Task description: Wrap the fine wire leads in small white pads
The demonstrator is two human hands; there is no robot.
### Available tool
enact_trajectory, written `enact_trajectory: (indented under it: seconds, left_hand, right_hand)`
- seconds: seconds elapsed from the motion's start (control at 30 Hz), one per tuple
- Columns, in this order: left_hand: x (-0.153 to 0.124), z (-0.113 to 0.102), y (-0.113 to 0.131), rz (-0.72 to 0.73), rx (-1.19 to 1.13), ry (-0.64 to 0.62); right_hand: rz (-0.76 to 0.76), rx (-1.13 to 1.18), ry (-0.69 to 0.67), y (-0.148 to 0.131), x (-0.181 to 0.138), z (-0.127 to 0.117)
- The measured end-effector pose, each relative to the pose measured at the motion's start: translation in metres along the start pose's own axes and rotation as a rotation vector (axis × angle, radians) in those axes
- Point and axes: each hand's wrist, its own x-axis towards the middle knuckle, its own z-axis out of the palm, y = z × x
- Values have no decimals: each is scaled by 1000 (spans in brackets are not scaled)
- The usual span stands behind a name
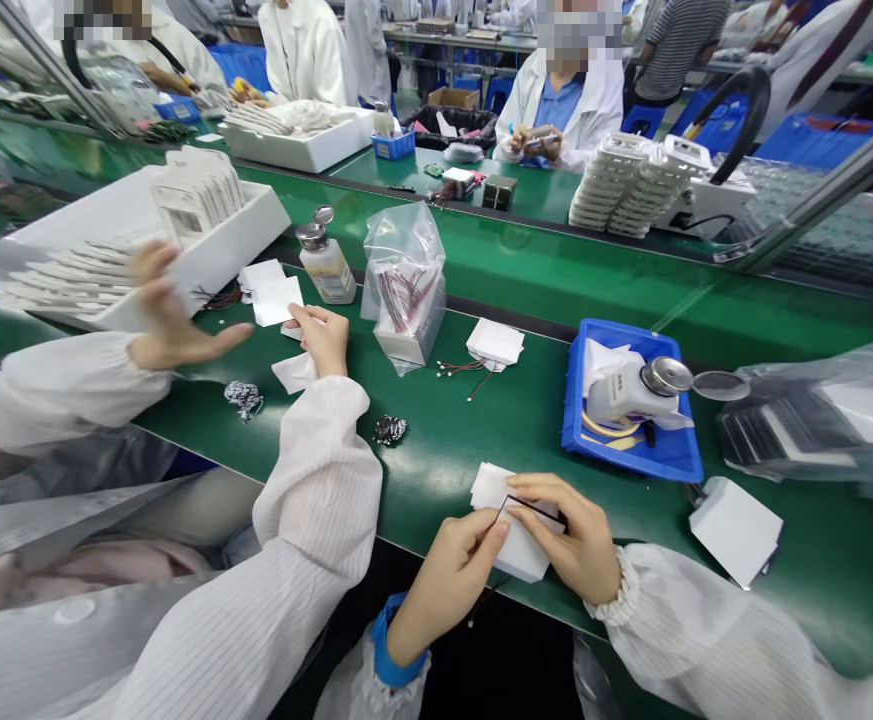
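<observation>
My left hand (452,572), with a blue wristband (389,645), is closed in a pinch at the bent end of a thin black strip (532,507). My right hand (575,535) pinches the same strip farther along. Under the fingers, at the table's front edge, lies a stack of flat white rectangular pieces (524,556); its middle is partly hidden by my hands. Another white piece (490,484) shows just behind it. A dark wire hangs below the stack near my left hand.
A co-worker's hands (323,338) are busy at left, beside a white foam tray (256,225). A blue bin (572,430) holds a bottle (620,392). White packs with wires (494,342), a bagged box (404,335), another white block (736,530) and crumpled scraps (390,430) lie around.
</observation>
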Motion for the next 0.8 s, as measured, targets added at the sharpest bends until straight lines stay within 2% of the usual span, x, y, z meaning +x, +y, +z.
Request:
enact_trajectory:
  seconds: [0.07,0.17,0.4,0.8]
  left_hand:
    - [0,0,0,-3,2,10]
    - [1,1,-2,4,11,16]
    - [0,0,-5,3,8,8]
    - [0,2,-4,16,-38,8]
  right_hand:
    - [18,-9,-25,0,1,0]
    - [-57,-62,-77,2,1,0]
    - [-215,-110,-37,5,0,-1]
    - [-162,35,-22,1,8,-3]
